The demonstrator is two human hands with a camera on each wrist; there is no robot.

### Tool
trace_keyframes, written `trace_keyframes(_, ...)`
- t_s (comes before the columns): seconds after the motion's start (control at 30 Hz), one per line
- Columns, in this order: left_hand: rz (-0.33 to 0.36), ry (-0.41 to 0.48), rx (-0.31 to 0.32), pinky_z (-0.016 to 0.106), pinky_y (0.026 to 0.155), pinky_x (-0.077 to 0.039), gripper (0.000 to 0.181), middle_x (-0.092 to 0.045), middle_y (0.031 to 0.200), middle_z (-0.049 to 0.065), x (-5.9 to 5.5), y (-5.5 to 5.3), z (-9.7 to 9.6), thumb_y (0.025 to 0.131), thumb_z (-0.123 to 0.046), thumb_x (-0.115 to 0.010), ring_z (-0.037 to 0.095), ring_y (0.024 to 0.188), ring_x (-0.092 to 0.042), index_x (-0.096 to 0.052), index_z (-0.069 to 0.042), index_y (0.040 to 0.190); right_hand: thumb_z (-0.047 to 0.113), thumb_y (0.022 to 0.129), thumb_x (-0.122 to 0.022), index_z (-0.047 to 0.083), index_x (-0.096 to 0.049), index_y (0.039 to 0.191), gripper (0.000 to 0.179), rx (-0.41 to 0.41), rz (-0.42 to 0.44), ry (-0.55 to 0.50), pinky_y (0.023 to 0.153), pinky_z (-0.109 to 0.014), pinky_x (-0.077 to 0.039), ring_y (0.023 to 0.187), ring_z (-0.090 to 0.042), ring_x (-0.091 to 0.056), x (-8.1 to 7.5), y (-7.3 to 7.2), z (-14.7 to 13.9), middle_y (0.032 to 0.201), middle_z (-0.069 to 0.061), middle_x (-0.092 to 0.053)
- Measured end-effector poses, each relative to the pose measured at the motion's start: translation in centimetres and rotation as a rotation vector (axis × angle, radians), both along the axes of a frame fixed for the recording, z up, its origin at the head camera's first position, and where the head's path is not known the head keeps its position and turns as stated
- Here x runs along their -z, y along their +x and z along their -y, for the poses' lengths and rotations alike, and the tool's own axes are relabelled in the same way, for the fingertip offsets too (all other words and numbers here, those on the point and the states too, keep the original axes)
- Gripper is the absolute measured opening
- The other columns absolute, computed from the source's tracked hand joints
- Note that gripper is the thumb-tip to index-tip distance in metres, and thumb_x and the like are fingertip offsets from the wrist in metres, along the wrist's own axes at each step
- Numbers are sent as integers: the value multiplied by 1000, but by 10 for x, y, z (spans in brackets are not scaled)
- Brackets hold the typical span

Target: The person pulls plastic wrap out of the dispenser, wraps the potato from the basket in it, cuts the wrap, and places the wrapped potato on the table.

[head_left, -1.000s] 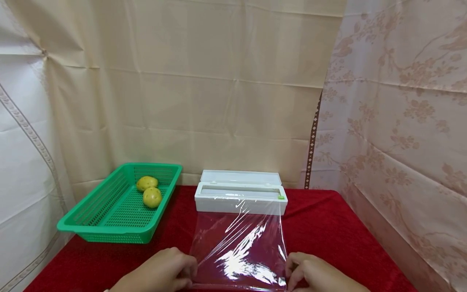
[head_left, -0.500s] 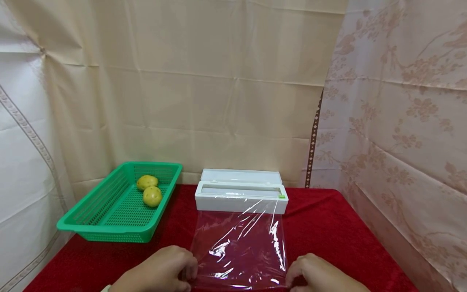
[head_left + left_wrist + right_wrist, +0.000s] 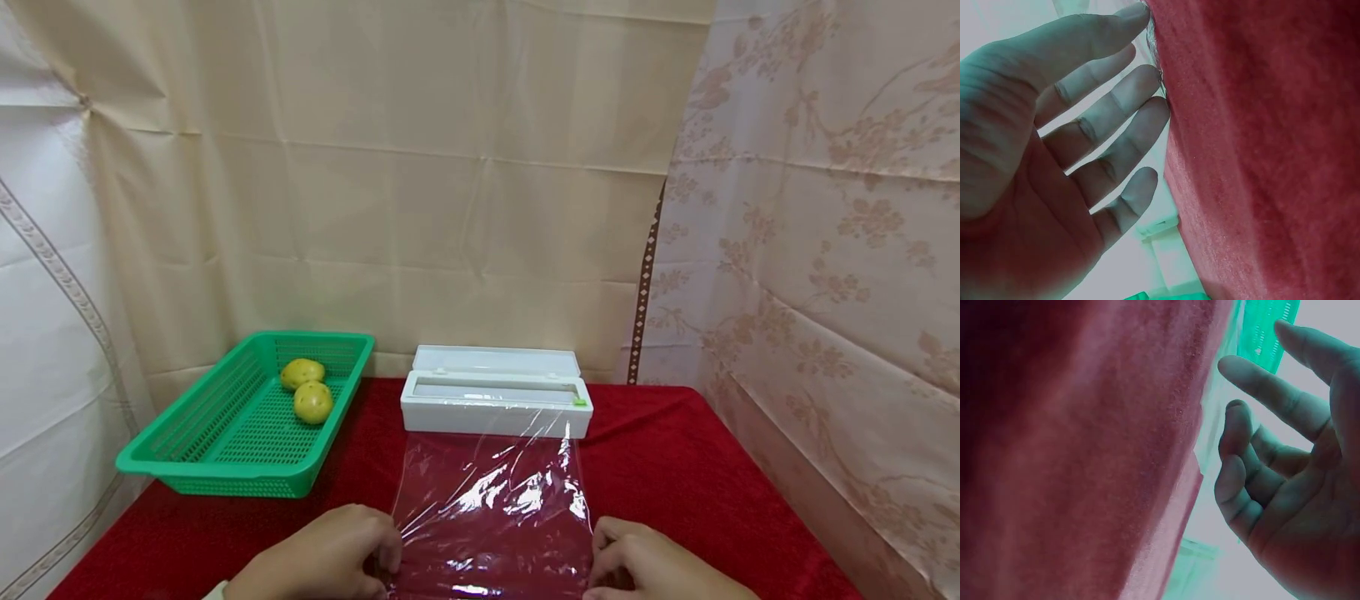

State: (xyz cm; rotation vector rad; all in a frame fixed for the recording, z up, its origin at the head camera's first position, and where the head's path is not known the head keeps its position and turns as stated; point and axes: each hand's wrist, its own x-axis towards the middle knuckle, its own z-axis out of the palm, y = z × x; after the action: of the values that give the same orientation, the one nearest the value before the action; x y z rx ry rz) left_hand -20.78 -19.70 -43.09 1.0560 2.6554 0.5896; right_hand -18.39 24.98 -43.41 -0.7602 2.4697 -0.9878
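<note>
A sheet of clear plastic wrap (image 3: 487,508) runs from a white cling-film dispenser box (image 3: 495,421) toward the front of the red-covered table, wrinkled and shiny. My left hand (image 3: 330,550) is at its left edge. In the left wrist view the thumb and fingers (image 3: 1107,103) are apart and fairly straight, fingertips right by a strip of the wrap (image 3: 1152,40). My right hand (image 3: 645,558) is by the right edge. The right wrist view shows its thumb and index finger (image 3: 1272,394) spread apart, the other fingers loosely bent, nothing between them.
At the left stands a green plastic basket (image 3: 217,471) with two yellowish potatoes (image 3: 312,403) in it. The dispenser's lid (image 3: 495,361) is raised at the back, and a green cutter slide (image 3: 579,402) sits at its right end. Curtains (image 3: 450,208) hang behind the table.
The wrap has slackened and its creases and reflections have shifted. Both hands stay in nearly the same place, with slight finger movement.
</note>
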Motion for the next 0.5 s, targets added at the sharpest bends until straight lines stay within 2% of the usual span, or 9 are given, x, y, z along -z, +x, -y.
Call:
trace_keyframes(0.07, 4, 1, 3, 19, 64, -51, 19, -65, 85, -26, -1, 0, 0, 79, -33, -89, -5, 74, -57, -76, -34, 92, 38, 91, -79, 29, -80, 100, 14, 34, 42, -9, 72, -22, -57, 87, -9, -63, 0, -1, -1, 98, 11, -67)
trace_keyframes(0.13, 23, 11, 8, 19, 64, -52, 19, -66, 86, -25, -2, 0, 1, 79, -32, -89, -5, 74, -57, -76, -33, 93, 35, 92, -78, 27, -78, 103, 14, 56, 49, -19, 71, -23, -57, 85, -10, -64, -2, -4, -1, 96, 10, -71)
trace_keyframes(0.2, 50, 30, 17, 19, 64, -52, 19, -66, 87, -25, -4, 0, 1, 80, -32, -89, -4, 75, -58, -76, -33, 93, 34, 93, -76, 26, -76, 103, 13, 57, -18, -28, 69, -22, -56, 79, -8, -64, -5, -9, 0, 90, 10, -71)
trace_keyframes(0.3, 56, 46, 36, 19, 65, -52, 16, -66, 88, -24, -6, -2, 1, 82, -31, -87, -4, 76, -58, -75, -33, 92, 32, 93, -77, 23, -73, 103, 13, 77, -171, -31, 61, -22, -50, 68, -3, -57, -8, -22, 5, 79, 11, -65)
trace_keyframes(0.37, 19, 41, 46, 19, 67, -51, 14, -65, 88, -24, -7, -5, 0, 83, -31, -86, -4, 77, -57, -74, -33, 91, 29, 91, -79, 21, -72, 103, 16, 94, -253, -33, 57, -24, -48, 63, -2, -53, -10, -33, 9, 74, 10, -60)
trace_keyframes(0.5, -98, 7, 21, 21, 69, -49, 15, -61, 90, -22, -8, -9, -3, 82, -32, -86, -3, 79, -54, -73, -32, 90, 26, 84, -85, 17, -72, 104, 25, 151, -272, 5, 55, -26, -46, 63, -5, -52, -11, -59, 16, 73, 6, -59)
